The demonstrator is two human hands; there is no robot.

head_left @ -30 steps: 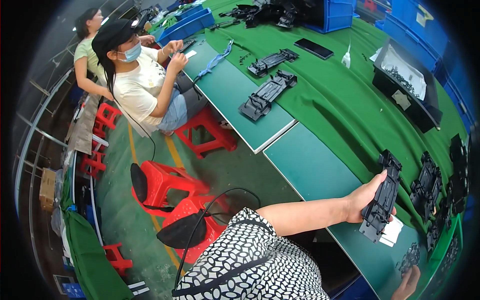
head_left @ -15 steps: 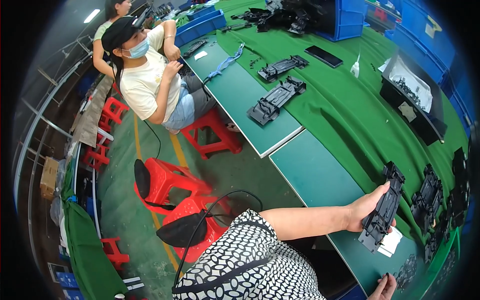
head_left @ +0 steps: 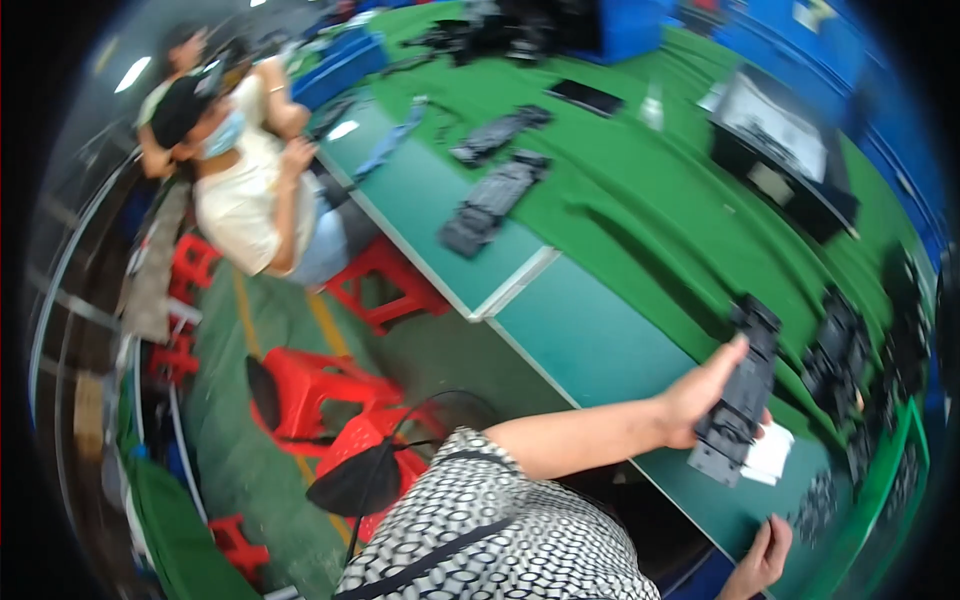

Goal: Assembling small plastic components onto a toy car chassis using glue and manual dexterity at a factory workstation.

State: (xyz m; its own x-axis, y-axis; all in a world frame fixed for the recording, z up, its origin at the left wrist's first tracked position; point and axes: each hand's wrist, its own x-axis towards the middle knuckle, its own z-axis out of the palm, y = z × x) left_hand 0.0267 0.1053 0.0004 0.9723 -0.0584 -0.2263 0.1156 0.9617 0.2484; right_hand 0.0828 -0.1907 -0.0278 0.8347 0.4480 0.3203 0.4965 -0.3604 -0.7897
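Observation:
My left hand (head_left: 682, 408) is closed around a long black plastic chassis frame (head_left: 738, 400), holding it tilted over the green table, thumb along one edge. Near the table's front edge is my right hand (head_left: 764, 556), its fingers curled together. What it pinches, if anything, is too blurred to make out. Just beyond that hand lies a loose pile of small black parts (head_left: 818, 506). White paper (head_left: 770, 454) shows beneath the held frame. Further right rest more black frames (head_left: 838, 345) like it.
A green-rimmed bin (head_left: 884, 492) stands at right. Behind are a black bin (head_left: 790, 190) with a white liner, a small bottle (head_left: 652, 110) and a dark phone (head_left: 586, 97). Two black frames (head_left: 495, 202) lie on the left table, where a masked person (head_left: 245, 205) sits. Red stools (head_left: 330, 390) stand left.
The whole view has shifted, so the scene sits further left and slightly higher. My left hand still holds the chassis frame; my right hand shows more fully, fingers still curled.

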